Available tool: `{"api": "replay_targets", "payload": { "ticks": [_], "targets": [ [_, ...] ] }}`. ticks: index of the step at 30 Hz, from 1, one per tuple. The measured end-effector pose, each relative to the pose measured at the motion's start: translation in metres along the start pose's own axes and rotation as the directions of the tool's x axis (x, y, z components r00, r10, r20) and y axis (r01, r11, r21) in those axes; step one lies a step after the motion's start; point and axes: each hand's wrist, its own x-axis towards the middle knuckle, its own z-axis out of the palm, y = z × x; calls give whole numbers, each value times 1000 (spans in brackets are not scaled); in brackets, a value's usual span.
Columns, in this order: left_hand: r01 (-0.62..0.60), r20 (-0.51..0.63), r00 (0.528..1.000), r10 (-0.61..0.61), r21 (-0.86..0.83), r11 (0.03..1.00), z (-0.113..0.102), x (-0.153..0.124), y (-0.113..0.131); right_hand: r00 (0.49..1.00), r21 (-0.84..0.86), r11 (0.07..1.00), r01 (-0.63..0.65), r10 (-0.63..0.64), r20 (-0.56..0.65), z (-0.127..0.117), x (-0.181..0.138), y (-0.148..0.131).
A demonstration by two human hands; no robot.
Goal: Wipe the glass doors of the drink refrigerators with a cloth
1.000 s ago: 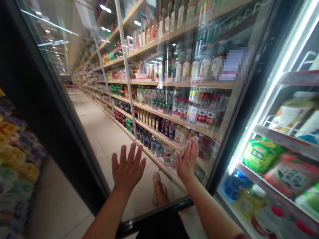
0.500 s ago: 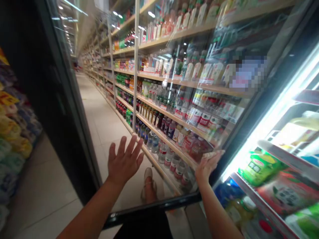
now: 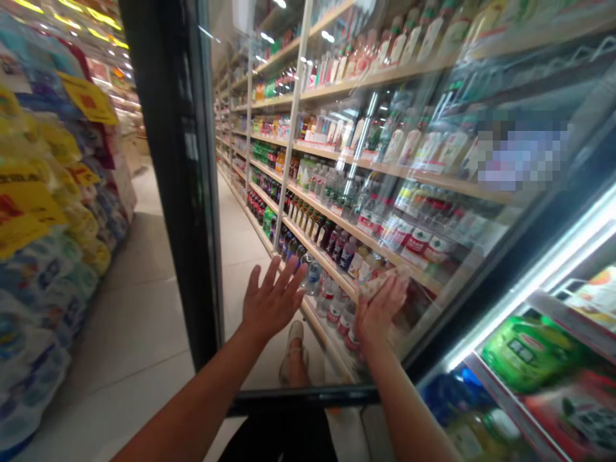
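Observation:
A glass door [image 3: 337,359] with a black frame [image 3: 168,173] stands in front of me, and drink shelves show through or in its pane. My left hand [image 3: 272,298] lies flat against the lower part of the glass, fingers spread, holding nothing. To its right, my right hand [image 3: 382,308] presses a light patterned cloth [image 3: 378,285] to the pane. The cloth sticks out past the fingertips; the part under the palm is hidden.
At right are the lit cooler shelves [image 3: 517,407] with a green pack [image 3: 527,350] and bottles. Stacked wrapped packs [image 3: 43,282] with yellow signs line the left. Tiled floor [image 3: 144,321] runs between. A foot in a light shoe [image 3: 294,346] shows through the glass.
My right hand has moved left with the cloth, from beside the right frame inward across the glass. My left hand stays flat on the pane. The view has turned left.

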Motion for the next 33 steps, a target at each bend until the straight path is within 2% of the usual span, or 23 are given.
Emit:
{"api": "replay_targets", "payload": {
  "ticks": [2,3,6,8,9,15,17,21,22,24,27,29,31,33],
  "targets": [
    [-1,-14,1000,1,-8,1000,-1,1,2,1000,-7,1000,7,-7,-7,1,-2,-4],
    [-2,-17,1000,1,-12,1000,-1,1,3,999,-5,1000,-27,27,-24,-1,10,-4],
    [0,-15,1000,0,-8,1000,-2,1,5,986,41,989,-145,148,-76,-11,74,-10],
    [4,-13,1000,-4,-8,1000,-2,-1,5,986,68,987,-149,154,-69,-14,103,-25],
    [6,-14,1000,-6,-9,1000,-2,-1,5,988,71,988,-134,138,-62,-14,107,-35],
    [-14,-33,999,14,13,1000,1,-2,4,993,67,991,117,-117,-3,5,50,-88],
    [-19,-36,999,20,30,999,1,-1,3,990,65,988,140,-140,-6,5,60,-99],
    [-8,-29,1000,9,39,999,2,0,3,993,75,991,115,-116,10,-3,107,-110],
    [-7,-25,1000,8,41,999,1,0,3,994,79,991,110,-112,14,-4,109,-110],
    [-9,-18,1000,10,52,999,0,-1,4,994,85,990,109,-112,21,-3,91,-106],
    [-11,-5,1000,11,74,997,-1,-3,6,988,74,986,153,-155,22,5,30,-89],
    [-11,19,1000,9,90,996,-2,-4,7,974,52,973,224,-226,24,8,-1,-75],
    [-11,43,999,7,109,994,-3,-4,7,964,33,964,264,-265,33,7,-2,-61],
    [-13,56,998,6,123,992,-3,-3,7,975,29,976,217,-218,43,2,21,-49]
  ]
}}
